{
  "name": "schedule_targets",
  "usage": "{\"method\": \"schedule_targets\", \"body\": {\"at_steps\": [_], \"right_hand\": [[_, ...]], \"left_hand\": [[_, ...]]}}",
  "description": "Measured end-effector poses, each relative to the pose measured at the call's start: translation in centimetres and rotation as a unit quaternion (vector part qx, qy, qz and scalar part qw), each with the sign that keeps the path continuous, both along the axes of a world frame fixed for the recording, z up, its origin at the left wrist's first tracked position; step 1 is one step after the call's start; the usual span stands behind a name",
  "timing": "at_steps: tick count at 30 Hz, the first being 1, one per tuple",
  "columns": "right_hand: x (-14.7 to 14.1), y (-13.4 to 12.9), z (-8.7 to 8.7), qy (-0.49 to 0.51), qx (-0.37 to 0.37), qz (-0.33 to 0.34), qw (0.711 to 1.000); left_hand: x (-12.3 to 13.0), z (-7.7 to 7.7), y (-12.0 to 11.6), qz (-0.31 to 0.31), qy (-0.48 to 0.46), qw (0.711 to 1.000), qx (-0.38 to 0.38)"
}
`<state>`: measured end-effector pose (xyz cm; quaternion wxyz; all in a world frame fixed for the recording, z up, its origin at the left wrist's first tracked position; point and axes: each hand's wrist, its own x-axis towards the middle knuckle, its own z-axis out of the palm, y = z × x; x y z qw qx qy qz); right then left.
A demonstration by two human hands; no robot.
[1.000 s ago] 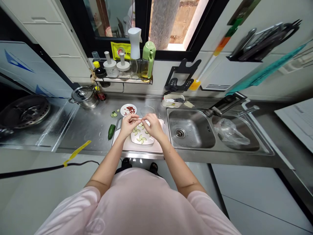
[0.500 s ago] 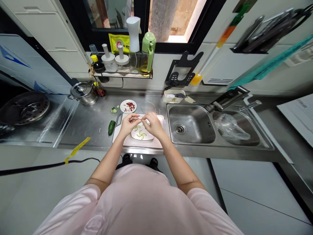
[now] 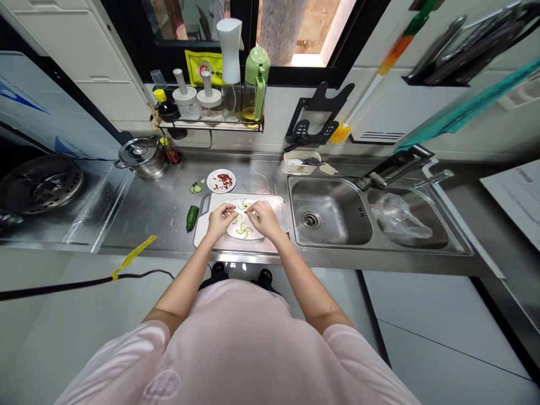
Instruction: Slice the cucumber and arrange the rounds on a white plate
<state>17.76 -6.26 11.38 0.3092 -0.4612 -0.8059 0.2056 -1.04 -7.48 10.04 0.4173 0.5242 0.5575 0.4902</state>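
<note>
An oval white plate [image 3: 232, 231] lies on the pale cutting board [image 3: 203, 232], with thin cucumber slices [image 3: 243, 230] set in pinwheels on it. Over the plate's left side is my left hand [image 3: 222, 220], thumb and fingers pinched together; what they hold, if anything, is too small to make out. My right hand [image 3: 263, 219] is closed over the right side, a tiny red piece [image 3: 246, 211] showing at its fingertips. Behind the board stands a round white plate [image 3: 214, 186] with chopped red pieces [image 3: 225, 181]. Part of the oval plate is hidden by my hands.
A cucumber piece [image 3: 192, 218] lies left of the board, and green scraps [image 3: 195, 188] sit behind it. To the right is a double sink [image 3: 331, 211] with a plastic bag [image 3: 399, 216]. A lidded pot [image 3: 145, 160] stands back left, below a bottle rack [image 3: 211, 125].
My hands have moved apart from each other, where their fingertips were together above the plate. More of the slices at the plate's far side now shows between them.
</note>
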Motion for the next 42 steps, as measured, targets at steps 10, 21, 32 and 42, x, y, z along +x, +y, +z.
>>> {"method": "schedule_targets", "body": {"at_steps": [10, 21, 32, 42], "right_hand": [[-0.5, -1.8, -6.6, -0.091, -0.047, -0.029, 0.994], [-0.8, -2.3, -8.4, -0.155, -0.06, -0.025, 0.986], [-1.3, -2.5, -9.0, -0.194, -0.041, -0.034, 0.98], [-1.2, -2.5, -9.0, -0.187, -0.043, -0.051, 0.98]], "left_hand": [[1.0, -4.3, -0.6, -0.028, 0.121, 0.991, -0.052], [2.0, -6.1, -0.7, -0.09, 0.331, 0.934, -0.095], [3.0, -5.9, -0.7, -0.126, 0.416, 0.893, -0.119], [2.8, -6.4, -0.7, -0.133, 0.429, 0.89, -0.079]]}}
